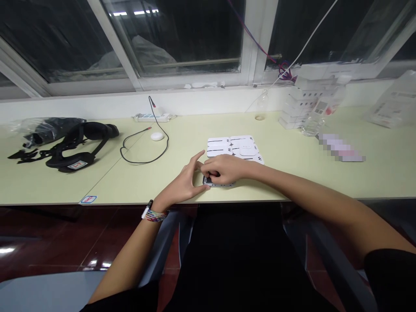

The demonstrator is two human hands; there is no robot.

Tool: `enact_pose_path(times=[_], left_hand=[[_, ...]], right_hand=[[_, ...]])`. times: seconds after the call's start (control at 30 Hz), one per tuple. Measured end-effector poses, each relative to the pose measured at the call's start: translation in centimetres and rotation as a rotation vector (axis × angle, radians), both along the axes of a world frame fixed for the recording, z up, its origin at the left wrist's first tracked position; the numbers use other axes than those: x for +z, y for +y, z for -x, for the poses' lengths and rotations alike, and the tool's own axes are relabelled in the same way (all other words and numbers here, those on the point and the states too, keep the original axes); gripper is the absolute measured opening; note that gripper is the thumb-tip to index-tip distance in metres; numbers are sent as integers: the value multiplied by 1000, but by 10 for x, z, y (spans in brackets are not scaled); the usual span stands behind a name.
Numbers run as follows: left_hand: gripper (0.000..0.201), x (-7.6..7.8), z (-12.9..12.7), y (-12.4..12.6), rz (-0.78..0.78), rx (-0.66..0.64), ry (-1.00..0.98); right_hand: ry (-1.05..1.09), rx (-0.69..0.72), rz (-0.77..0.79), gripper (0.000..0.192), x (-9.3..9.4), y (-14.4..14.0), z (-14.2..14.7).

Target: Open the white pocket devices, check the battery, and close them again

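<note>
Both hands are working a small dark device (pixel 217 182) at the counter's (pixel 325 182) near edge: right hand (pixel 224 169) is pinching it from above, left hand (pixel 183 184) is lying open beside it, steadying; white cards (pixel 234 148) are sitting just behind, untouched

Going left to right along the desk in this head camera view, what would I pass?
Plastic bag → black strap harness → black cable loop → left hand → right hand → stack of white boxes → clear packet.
</note>
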State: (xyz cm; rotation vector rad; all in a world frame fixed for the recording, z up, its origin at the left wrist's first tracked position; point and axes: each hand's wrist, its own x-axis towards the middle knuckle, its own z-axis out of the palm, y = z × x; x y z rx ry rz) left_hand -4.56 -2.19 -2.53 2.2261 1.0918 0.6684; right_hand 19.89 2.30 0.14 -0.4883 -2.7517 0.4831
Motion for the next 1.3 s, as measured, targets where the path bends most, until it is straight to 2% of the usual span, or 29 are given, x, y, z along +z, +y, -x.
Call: enact_pose_path(times=[0.13,0.33,0.87,0.97,1.13,1.2,1.3], left_hand=[[116,1,-1,0,15,35,5],[116,1,0,1,11,42,10],[112,2,0,1,89,35,-8],[107,1,0,2,44,25,-15],[98,4,-2,0,38,11,-23],[100,6,-3,-1,50,11,-20],[101,6,-3,-2,55,25,-9]], right_hand=[[-7,46,-3,20,1,5,10],[-24,33,8,25,1,6,15],[-58,16,-6,26,4,4,25],[21,11,-5,23,13,6,21],[298,-40,-47,9,27,10,0],[264,-73,-101,11,24,7,-8],[90,-63,-137,17,11,-3,-15]])
